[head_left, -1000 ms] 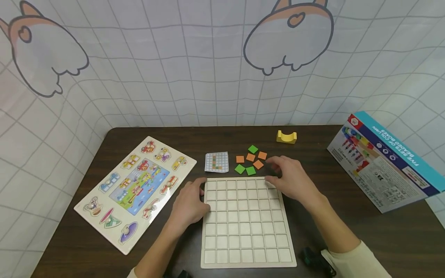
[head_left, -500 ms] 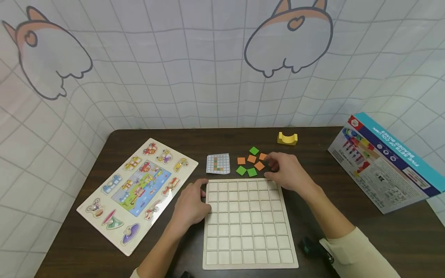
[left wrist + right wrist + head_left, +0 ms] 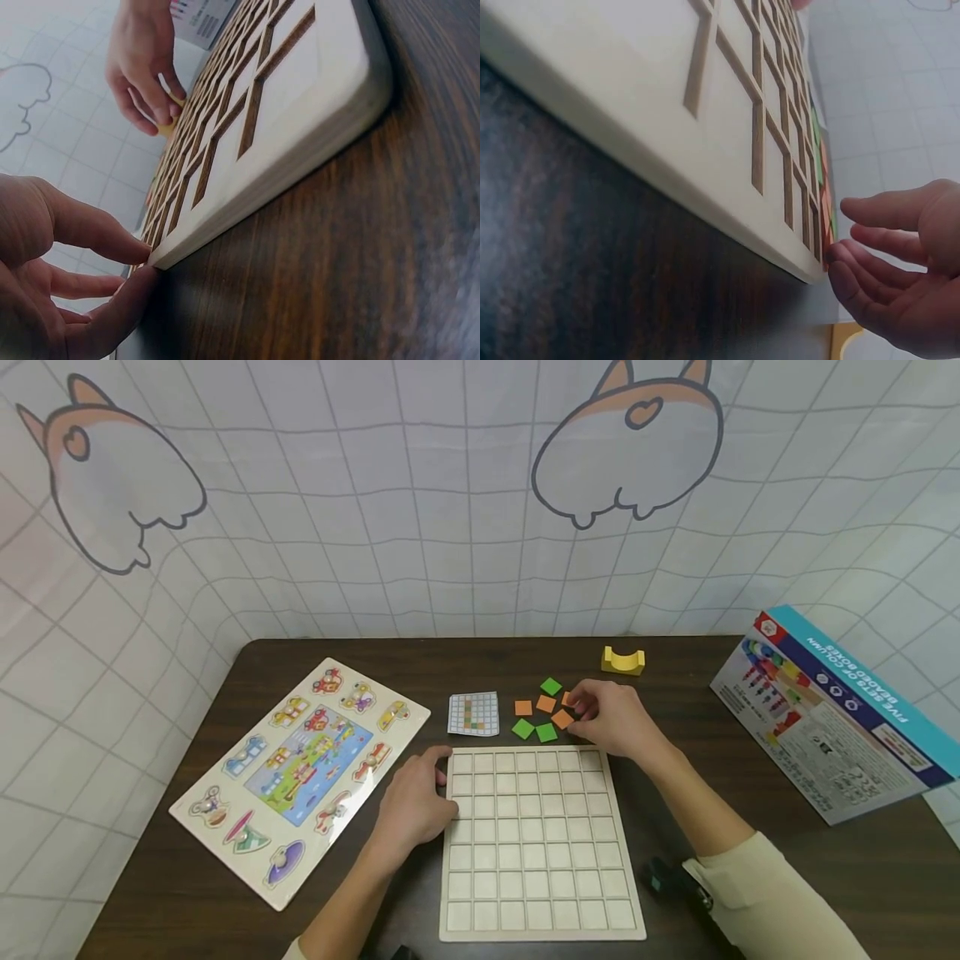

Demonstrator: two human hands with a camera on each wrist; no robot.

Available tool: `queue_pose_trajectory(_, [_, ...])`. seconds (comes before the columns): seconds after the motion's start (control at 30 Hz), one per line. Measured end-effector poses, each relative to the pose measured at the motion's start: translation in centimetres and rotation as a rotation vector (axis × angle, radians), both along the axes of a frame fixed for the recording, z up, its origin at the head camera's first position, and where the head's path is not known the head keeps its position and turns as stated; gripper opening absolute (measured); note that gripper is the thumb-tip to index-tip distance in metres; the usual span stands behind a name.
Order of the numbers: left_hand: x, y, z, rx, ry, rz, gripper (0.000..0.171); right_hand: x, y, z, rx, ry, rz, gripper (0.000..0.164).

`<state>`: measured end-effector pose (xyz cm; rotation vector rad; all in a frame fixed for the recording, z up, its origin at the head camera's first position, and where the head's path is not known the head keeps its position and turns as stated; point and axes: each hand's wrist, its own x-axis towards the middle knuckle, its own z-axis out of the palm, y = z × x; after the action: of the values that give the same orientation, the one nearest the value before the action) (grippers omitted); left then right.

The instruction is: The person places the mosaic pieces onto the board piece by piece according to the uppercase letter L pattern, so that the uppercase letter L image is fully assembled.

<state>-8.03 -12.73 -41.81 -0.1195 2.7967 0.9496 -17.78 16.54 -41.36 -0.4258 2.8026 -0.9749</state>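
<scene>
A pale wooden grid board (image 3: pixel 530 856) lies flat in front of me. My left hand (image 3: pixel 411 802) holds it at the upper left, thumb on the left edge and index finger at the corner; the left wrist view shows these fingers right at the rim. Beyond the board lie several small square tiles, orange (image 3: pixel 522 707) and green (image 3: pixel 546 732). My right hand (image 3: pixel 613 718) is over their right side, thumb and fingers apart, fingertips at a partly covered orange tile (image 3: pixel 566 699). In the right wrist view the hand (image 3: pixel 900 270) shows nothing between thumb and fingers.
A pattern card (image 3: pixel 473 713) lies left of the tiles. A knob puzzle board (image 3: pixel 300 785) lies at the left. Toward the back is a yellow arched block (image 3: pixel 622 661), and a large toy box (image 3: pixel 825 718) stands at the right. A tiled-pattern sheet (image 3: pixel 420 502) rises behind the table.
My right hand has shifted slightly left onto the tiles, its thumb leaving the board's top right and its fingers covering more of the right orange tile. My left hand stays on the board.
</scene>
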Motion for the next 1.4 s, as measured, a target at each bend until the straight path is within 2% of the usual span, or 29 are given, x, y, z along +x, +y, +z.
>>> queue_pose_trajectory(0.33, [0.1,0.0,-0.1,-0.002,0.005,-0.003,0.076,-0.5,-0.5,-0.3,0.002,-0.051,0.009,0.031])
queue_pose_trajectory(0.63, [-0.2,0.1,0.3,-0.014,0.000,0.000,0.077,-1.0,-1.2,-0.3,0.022,-0.039,0.016,0.027])
queue_pose_trajectory(1.0, [-0.2,0.1,0.1,-0.011,-0.016,-0.012,0.078,-1.1,-1.4,-0.5,0.025,-0.055,-0.010,0.024])
queue_pose_trajectory(1.4, [-0.3,-0.1,0.1,-0.015,-0.017,-0.023,0.077,-1.1,-1.4,-0.5,0.048,-0.062,-0.024,0.028])
